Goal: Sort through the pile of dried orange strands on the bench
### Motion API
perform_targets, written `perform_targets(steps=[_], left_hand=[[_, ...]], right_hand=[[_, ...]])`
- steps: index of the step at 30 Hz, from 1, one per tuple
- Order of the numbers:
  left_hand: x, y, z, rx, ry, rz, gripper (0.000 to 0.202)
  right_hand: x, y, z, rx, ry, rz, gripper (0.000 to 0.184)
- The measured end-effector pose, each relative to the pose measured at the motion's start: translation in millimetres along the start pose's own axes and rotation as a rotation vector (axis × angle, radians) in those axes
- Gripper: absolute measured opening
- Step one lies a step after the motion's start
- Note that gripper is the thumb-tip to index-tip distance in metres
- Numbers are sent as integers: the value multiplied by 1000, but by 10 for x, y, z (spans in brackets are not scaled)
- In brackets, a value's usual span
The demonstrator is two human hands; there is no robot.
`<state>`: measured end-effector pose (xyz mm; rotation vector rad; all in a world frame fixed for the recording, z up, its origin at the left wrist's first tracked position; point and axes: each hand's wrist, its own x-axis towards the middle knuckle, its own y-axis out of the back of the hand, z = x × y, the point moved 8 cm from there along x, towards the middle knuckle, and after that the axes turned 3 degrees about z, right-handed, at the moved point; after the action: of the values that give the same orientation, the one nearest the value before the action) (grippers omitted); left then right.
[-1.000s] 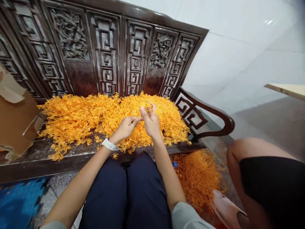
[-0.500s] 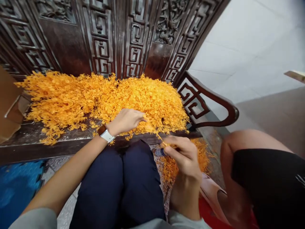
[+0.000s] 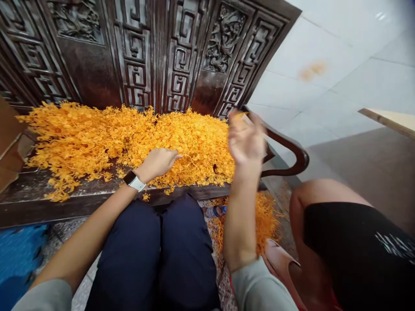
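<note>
A big heap of orange plastic sprigs (image 3: 106, 138) covers the seat of a dark carved wooden bench (image 3: 81, 203). My left hand (image 3: 158, 162), with a watch on the wrist, lies on the heap's front edge, its fingers pinched together on a thin orange sprig. Over the heap's right end my right hand (image 3: 246, 138) is raised and smeared by motion, so its fingers cannot be read. My knees in dark trousers (image 3: 155, 250) press against the bench front.
A second orange pile (image 3: 267, 218) lies on the floor beside a small blue bottle (image 3: 216, 211). The bench armrest (image 3: 293, 151) curves right. Another person's bare knee (image 3: 320, 203) and pink shoe (image 3: 280, 261) are at right. A cardboard box (image 3: 9, 147) stands left, above a blue mat (image 3: 19, 255).
My right hand dropped toward the floor pile with a sprig, then swung back up over the heap's right end. My left hand settled on the heap's front edge.
</note>
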<state>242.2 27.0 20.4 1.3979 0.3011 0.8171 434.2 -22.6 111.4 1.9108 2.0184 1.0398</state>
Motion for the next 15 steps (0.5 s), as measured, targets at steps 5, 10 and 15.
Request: perform_targets(steps=[5, 10, 15], left_hand=[[-38, 153, 85, 182, -52, -7, 49], [-81, 357, 245, 267, -82, -26, 47], [-113, 534, 435, 286, -96, 3, 46]], right_hand=[[-131, -192, 486, 598, -285, 539, 33], [-293, -400, 334, 425, -243, 475, 27], [-434, -571, 0, 18, -80, 260, 39]])
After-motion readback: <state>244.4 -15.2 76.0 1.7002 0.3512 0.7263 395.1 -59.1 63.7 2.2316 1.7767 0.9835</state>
